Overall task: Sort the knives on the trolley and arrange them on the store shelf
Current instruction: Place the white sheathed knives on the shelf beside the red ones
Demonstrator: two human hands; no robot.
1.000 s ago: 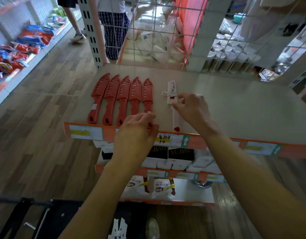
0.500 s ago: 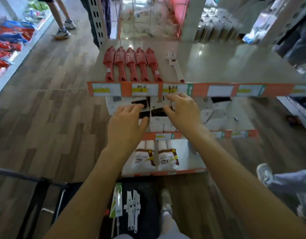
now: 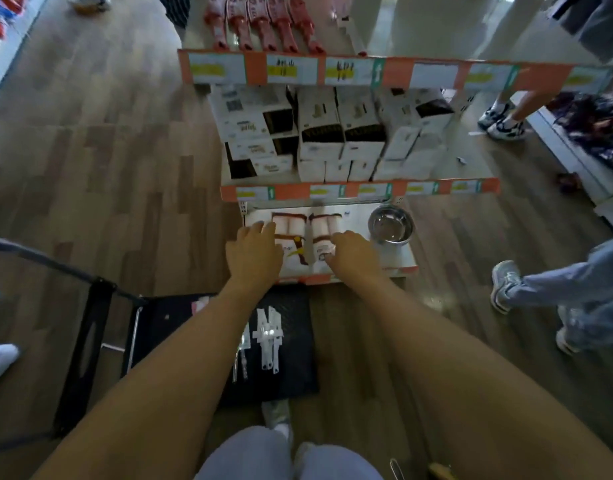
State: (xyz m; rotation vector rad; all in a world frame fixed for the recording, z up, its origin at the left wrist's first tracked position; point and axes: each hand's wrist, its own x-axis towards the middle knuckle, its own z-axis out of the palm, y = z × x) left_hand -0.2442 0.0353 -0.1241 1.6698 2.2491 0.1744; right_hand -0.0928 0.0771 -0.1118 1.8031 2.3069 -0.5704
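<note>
Five red knives [image 3: 263,26] lie in a row on the top shelf [image 3: 436,32]; white knives [image 3: 268,336] lie on the black trolley [image 3: 294,372] by the left forearm. Left hand [image 3: 253,254] and right hand [image 3: 353,252] hover empty, fingers loosely straight and close together. Writing on the price tags [image 3: 291,69] is too blurred to read.

Knives [image 3: 268,336] on trolley [image 3: 298,370], shelf [image 3: 436,32] fwd.

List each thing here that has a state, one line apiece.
left hand: open, holding nothing
right hand: open, holding nothing
red knives: lying side by side on the top shelf
white knives: lying on the trolley, not yet shelved
metal bowl: upright, empty, on the bottom shelf
</note>
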